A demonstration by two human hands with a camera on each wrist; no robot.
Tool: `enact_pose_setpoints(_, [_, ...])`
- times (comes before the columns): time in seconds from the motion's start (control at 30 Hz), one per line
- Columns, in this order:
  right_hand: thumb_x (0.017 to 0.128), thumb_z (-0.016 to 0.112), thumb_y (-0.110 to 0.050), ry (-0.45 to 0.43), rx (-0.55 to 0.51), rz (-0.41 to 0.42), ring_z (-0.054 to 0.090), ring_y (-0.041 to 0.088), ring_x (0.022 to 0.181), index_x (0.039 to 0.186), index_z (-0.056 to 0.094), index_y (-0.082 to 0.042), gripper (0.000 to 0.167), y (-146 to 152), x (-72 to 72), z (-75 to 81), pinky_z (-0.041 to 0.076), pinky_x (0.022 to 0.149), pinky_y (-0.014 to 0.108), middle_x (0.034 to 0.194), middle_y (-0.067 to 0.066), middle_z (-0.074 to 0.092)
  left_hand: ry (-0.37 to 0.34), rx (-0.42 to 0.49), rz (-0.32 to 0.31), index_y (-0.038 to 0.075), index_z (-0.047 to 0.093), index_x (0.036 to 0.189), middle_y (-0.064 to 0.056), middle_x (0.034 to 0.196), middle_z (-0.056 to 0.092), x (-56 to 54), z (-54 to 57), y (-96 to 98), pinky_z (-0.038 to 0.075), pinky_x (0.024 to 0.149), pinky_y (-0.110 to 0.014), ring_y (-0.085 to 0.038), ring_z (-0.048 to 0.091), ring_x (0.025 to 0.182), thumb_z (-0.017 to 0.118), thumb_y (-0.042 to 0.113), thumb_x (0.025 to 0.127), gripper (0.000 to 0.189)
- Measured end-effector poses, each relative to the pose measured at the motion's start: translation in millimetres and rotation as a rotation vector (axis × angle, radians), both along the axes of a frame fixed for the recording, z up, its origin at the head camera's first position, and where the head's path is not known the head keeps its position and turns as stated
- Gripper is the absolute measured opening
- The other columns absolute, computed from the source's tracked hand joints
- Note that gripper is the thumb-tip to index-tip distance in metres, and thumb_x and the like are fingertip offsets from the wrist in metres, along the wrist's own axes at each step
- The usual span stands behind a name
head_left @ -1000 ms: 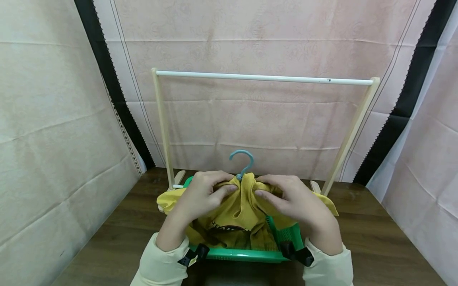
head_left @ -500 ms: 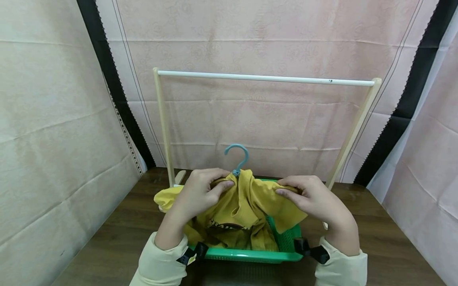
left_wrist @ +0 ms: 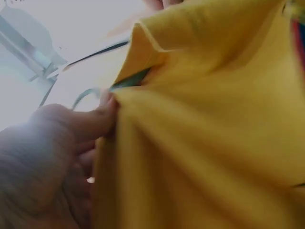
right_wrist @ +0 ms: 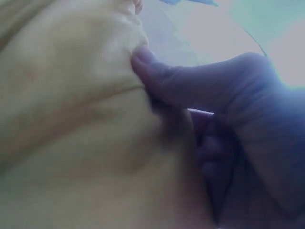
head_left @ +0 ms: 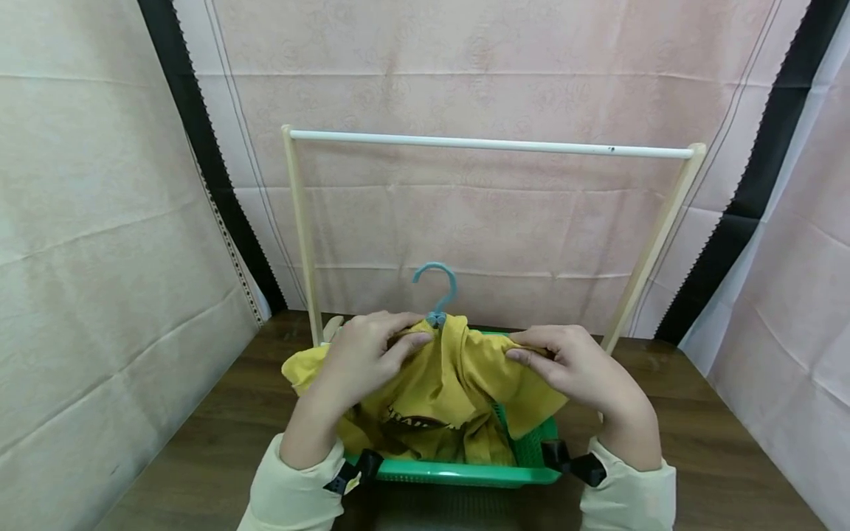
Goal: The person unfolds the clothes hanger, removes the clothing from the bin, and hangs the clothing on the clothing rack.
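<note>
A yellow shirt (head_left: 478, 380) with a dark printed patch on its front is draped over a blue hanger (head_left: 448, 289). The hook rises from the collar; the rest of the hanger is hidden by cloth in the head view. Left of the collar, my left hand (head_left: 375, 354) pinches the fabric between thumb and fingers. My right hand (head_left: 574, 365) pinches the shirt's right shoulder, and the right sleeve hangs below it. In the left wrist view the thumb (left_wrist: 93, 121) presses on the cloth's edge. The right wrist view shows the other thumb (right_wrist: 167, 81) on a fold of the shirt.
Under the shirt sits a green plastic basket (head_left: 458, 474) on the brown wooden table (head_left: 704, 435). Behind it stands a rack with a white horizontal bar (head_left: 491, 144) and cream uprights (head_left: 654, 251). Pale cloth walls (head_left: 491, 221) enclose the back and both sides.
My right hand has moved right, from beside the collar to the shoulder, and the right sleeve now drapes lower. The hanger's hook has shifted slightly left and up. My left hand keeps its pinch.
</note>
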State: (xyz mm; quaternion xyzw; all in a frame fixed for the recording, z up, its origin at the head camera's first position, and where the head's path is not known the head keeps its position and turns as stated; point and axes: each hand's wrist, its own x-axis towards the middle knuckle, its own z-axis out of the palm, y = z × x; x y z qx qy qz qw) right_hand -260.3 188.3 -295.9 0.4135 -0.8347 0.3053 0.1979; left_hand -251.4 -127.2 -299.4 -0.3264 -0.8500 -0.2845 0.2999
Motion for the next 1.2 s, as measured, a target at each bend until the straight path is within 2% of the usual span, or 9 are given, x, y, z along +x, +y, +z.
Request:
enact_pose_setpoints(0.13, [0.093,0.072,-0.009,0.049,-0.030,-0.020,0.057,0.004,0.068,0.105,0.078,-0.017,0.015,6,-0.9,-0.5,0.048,0.058,0.022,0.093,-0.007,0.074,-0.089,-0.121,0.090,0.023,0.067,0.130,0.009,0.121,0.069,4.3,4.2,-20.7,0.055,0.083,-0.038,-0.013,0.067,0.097,0.065,0.046,0.097,0.040])
enact_pose_setpoints(0.2, [0.093,0.073,-0.009,0.061,-0.045,-0.022,0.056,0.004,0.068,0.105,0.078,-0.016,0.015,9,-1.8,-0.7,0.047,0.059,0.020,0.091,-0.005,0.074,-0.141,-0.162,0.099,0.025,0.069,0.126,0.011,0.115,0.070,4.2,5.3,-28.7,0.054,0.083,-0.038,-0.011,0.067,0.097,0.065,0.042,0.098,0.033])
enact_pose_setpoints(0.23, [0.092,0.074,-0.008,0.068,-0.051,-0.018,0.056,0.004,0.068,0.104,0.078,-0.016,0.015,10,-2.1,-0.5,0.047,0.059,0.020,0.090,-0.005,0.074,-0.153,-0.173,0.094,0.025,0.070,0.122,0.012,0.108,0.071,3.5,5.2,-31.2,0.054,0.077,-0.035,-0.009,0.066,0.087,0.065,0.039,0.098,0.028])
enact_pose_setpoints(0.37, [0.091,0.074,-0.005,0.051,-0.059,0.017,0.058,0.005,0.068,0.105,0.078,-0.015,0.017,6,-1.2,-0.5,0.048,0.058,0.020,0.091,-0.005,0.074,-0.099,-0.194,0.063,0.026,0.073,0.104,0.018,0.083,0.066,-0.8,2.5,-27.9,0.042,0.057,-0.027,-0.001,0.047,0.057,0.068,0.029,0.098,0.008])
enact_pose_setpoints(0.57, [0.093,0.073,-0.009,-0.028,-0.031,0.061,0.059,0.005,0.067,0.106,0.078,-0.016,0.016,-6,-0.1,-0.5,0.050,0.057,0.024,0.095,-0.009,0.074,-0.054,-0.155,-0.073,0.021,0.071,0.098,0.017,0.078,0.061,-3.6,-0.5,-16.4,0.040,0.056,-0.024,0.001,0.044,0.058,0.070,0.021,0.097,0.001])
enact_pose_setpoints(0.77, [0.094,0.074,-0.025,-0.129,-0.009,-0.041,0.063,0.007,0.075,0.110,0.076,-0.026,0.016,1,3.7,2.3,0.054,0.064,0.027,0.099,-0.013,0.072,0.002,-0.124,-0.034,0.026,0.069,0.092,0.020,0.067,0.051,-2.7,1.2,-21.0,0.036,0.053,-0.026,0.002,0.040,0.051,0.072,0.026,0.096,0.004])
enact_pose_setpoints(0.87, [0.095,0.072,-0.025,-0.147,-0.001,-0.080,0.058,0.007,0.069,0.108,0.076,-0.028,0.014,10,3.4,2.1,0.051,0.061,0.027,0.097,-0.014,0.072,0.022,-0.134,0.005,0.026,0.064,0.088,0.018,0.063,0.046,-4.5,0.6,-20.4,0.034,0.050,-0.025,0.000,0.039,0.050,0.071,0.026,0.096,0.011])
enact_pose_setpoints(1.03, [0.097,0.069,-0.019,-0.056,-0.014,-0.109,0.052,0.005,0.062,0.100,0.076,-0.028,0.011,16,-5.1,-2.9,0.047,0.057,0.026,0.084,-0.016,0.069,0.063,-0.151,0.124,0.024,0.071,0.098,0.013,0.080,0.066,-10.1,-4.5,-17.5,0.046,0.057,-0.029,-0.005,0.058,0.065,0.067,0.032,0.099,0.009])
enact_pose_setpoints(1.2, [0.096,0.071,-0.016,0.043,-0.058,-0.142,0.045,0.003,0.055,0.092,0.072,-0.028,0.012,16,-13.3,-7.2,0.042,0.052,0.024,0.069,-0.014,0.055,0.093,-0.107,0.199,0.019,0.072,0.119,0.003,0.110,0.072,-14.3,-6.2,-19.0,0.053,0.079,-0.043,-0.019,0.068,0.096,0.067,0.033,0.099,0.025])
